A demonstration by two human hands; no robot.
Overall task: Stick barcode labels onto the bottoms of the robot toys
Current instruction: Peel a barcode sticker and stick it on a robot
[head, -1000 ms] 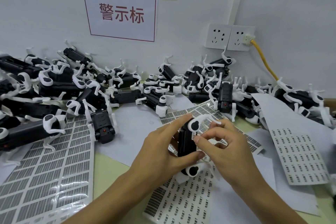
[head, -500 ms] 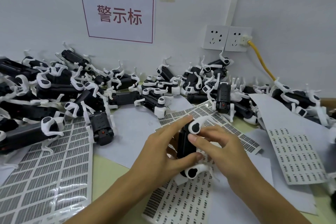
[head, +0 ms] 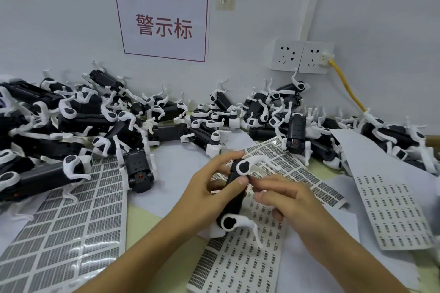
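Fingers: left hand (head: 204,194) curls round one black-and-white robot toy (head: 234,197), index finger over its far end, thumb pressed on its side; right hand (head: 289,200) has its fingers (head: 262,182) bent, tips against the toy's near side. Whether they pinch a label cannot be told.
Held toy: one, raised above the label sheets, just right of the left hand, tilted with one white leg joint at each end.
Toy pile (head: 100,123): dozens, too tangled to count, heaped along the wall behind the held toy, left to right.
Label sheets: four visible; one dense grid (head: 62,226) left of the held toy, one (head: 295,169) behind it, one (head: 238,266) under it, one sparser sheet (head: 395,211) to its right.
Sign (head: 164,24): one, red characters, on the wall above the pile.
Sockets (head: 302,57): two, right of the sign; one yellow cable (head: 347,90) plugged in.
Tabletop (head: 142,226): pale green, showing between the sheets.
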